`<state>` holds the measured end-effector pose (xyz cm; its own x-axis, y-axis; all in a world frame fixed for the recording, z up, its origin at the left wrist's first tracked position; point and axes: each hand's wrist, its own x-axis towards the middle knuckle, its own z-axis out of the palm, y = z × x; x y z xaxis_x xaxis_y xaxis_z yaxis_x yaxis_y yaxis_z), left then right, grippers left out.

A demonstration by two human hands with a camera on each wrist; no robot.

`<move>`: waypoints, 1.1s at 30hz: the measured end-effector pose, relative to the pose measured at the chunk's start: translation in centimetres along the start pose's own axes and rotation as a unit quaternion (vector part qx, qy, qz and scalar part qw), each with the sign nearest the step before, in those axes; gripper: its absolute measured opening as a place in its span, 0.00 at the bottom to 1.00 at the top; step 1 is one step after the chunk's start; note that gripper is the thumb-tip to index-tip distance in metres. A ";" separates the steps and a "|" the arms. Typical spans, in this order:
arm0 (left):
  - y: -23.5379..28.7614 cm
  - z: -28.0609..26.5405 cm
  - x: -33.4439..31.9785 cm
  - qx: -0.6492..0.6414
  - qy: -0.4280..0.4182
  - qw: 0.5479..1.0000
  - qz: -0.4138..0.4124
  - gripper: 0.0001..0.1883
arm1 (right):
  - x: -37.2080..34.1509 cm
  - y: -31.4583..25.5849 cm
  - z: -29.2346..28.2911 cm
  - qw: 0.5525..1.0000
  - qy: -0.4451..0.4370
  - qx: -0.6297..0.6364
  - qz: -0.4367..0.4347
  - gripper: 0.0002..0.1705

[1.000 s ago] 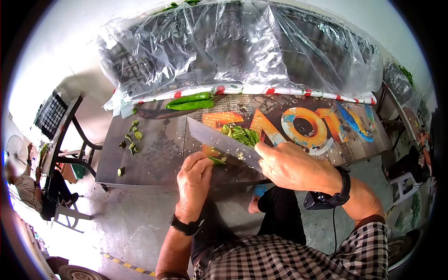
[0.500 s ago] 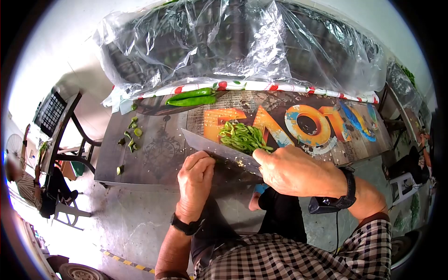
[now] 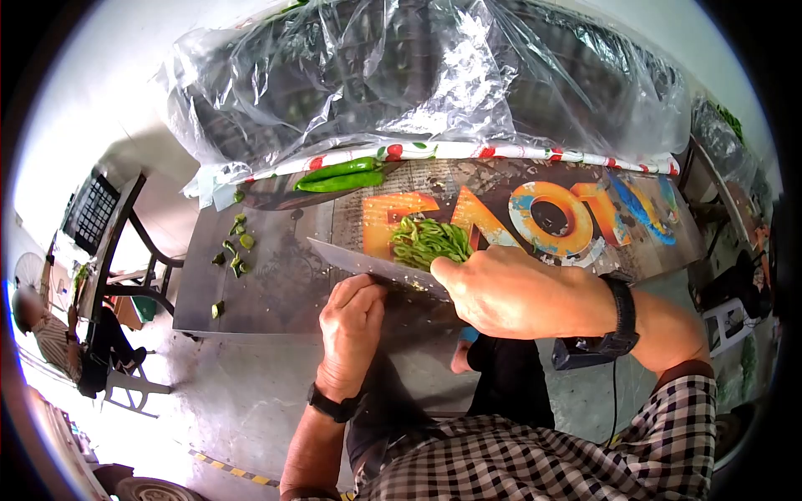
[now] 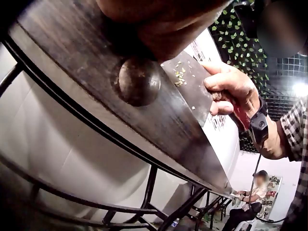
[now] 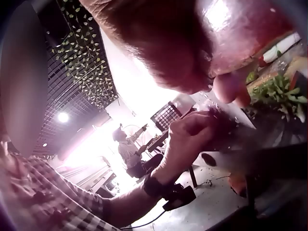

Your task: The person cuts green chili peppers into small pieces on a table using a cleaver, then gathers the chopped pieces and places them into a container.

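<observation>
My right hand [image 3: 522, 292] grips a wide cleaver [image 3: 368, 262] by its handle end, the blade slanting left across the table's near side. Pale seeds stick to the blade [image 4: 180, 77] in the left wrist view. Just beyond the blade lies a heap of sliced green pepper [image 3: 430, 242]. My left hand [image 3: 352, 321] has its fingers curled at the near side of the blade, at the table edge. The pepper piece it held is hidden by the fingers and blade. Two whole green peppers [image 3: 341, 180] lie at the back of the table.
Cut pepper stem ends [image 3: 236, 250] are scattered on the left of the printed table [image 3: 276, 309]. Clear plastic sheeting [image 3: 351, 75] drapes a dark rack behind it. A seated person [image 3: 50, 334] is at another table to the left.
The cleaver and right hand have shifted left, the blade coming close against the left fingers. The pepper tip that showed at the left fingertips has gone from sight. More of the sliced heap shows.
</observation>
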<state>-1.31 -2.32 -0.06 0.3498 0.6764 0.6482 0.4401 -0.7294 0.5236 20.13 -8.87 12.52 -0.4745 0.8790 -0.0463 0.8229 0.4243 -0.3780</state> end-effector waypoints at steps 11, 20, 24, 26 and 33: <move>-0.2 0.1 -0.1 -0.010 -0.010 1.000 -0.020 0.08 | 2.6 0.8 1.7 0.998 0.035 -0.023 -0.037 0.09; 0.0 0.0 0.4 0.020 -0.005 1.000 0.016 0.07 | 2.0 2.2 2.0 0.995 0.061 -0.029 -0.077 0.08; -0.2 0.1 0.1 0.005 -0.010 1.000 0.003 0.07 | -0.4 3.5 1.4 0.999 0.040 -0.007 -0.005 0.07; -0.2 0.2 0.1 -0.004 -0.010 1.000 0.001 0.08 | -1.8 3.8 1.1 0.998 0.059 0.000 0.014 0.07; 0.0 0.1 0.1 -0.011 -0.021 0.999 -0.024 0.08 | -1.2 3.7 2.1 0.993 0.098 0.069 0.023 0.09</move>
<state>-1.24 -2.28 -0.06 0.3632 0.7144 0.5981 0.4398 -0.6974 0.5659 23.06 -8.85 9.25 -0.3573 0.9276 0.1090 0.7845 0.3614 -0.5039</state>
